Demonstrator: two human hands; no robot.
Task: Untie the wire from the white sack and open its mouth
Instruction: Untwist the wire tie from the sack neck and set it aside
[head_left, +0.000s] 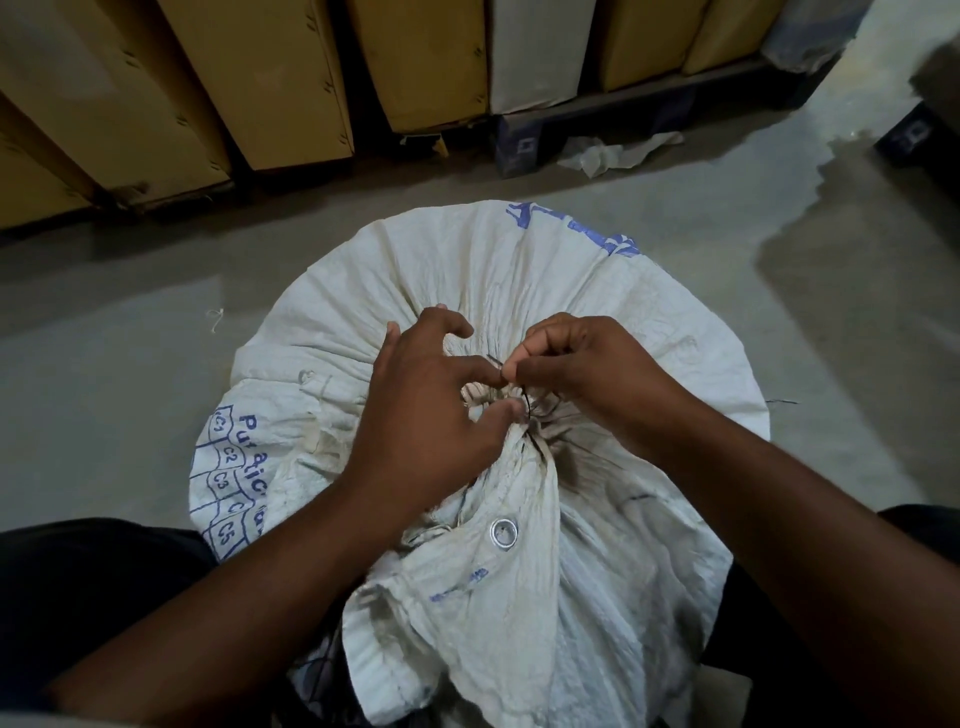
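the white sack (467, 270) stands on the floor (104, 338) between your knees, its mouth bunched tight at the top. your right hand (587, 374) pinches the thin dark wire (525, 404) at the knot; your left hand (426, 395) presses thumb and forefinger onto the gathered neck beside it.

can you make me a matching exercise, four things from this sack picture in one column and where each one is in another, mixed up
Things:
1. thin dark wire
2. round metal eyelet
3. crumpled clear plastic sheet
4. tall brown cardboard boxes

Places:
A. on the grey floor beyond the white woven sack
B. lined up along the back
C. at the gathered neck, between the left hand and right hand
D. in the sack's fabric, nearer the person than the knot

Pairs: 1-C, 2-D, 3-A, 4-B
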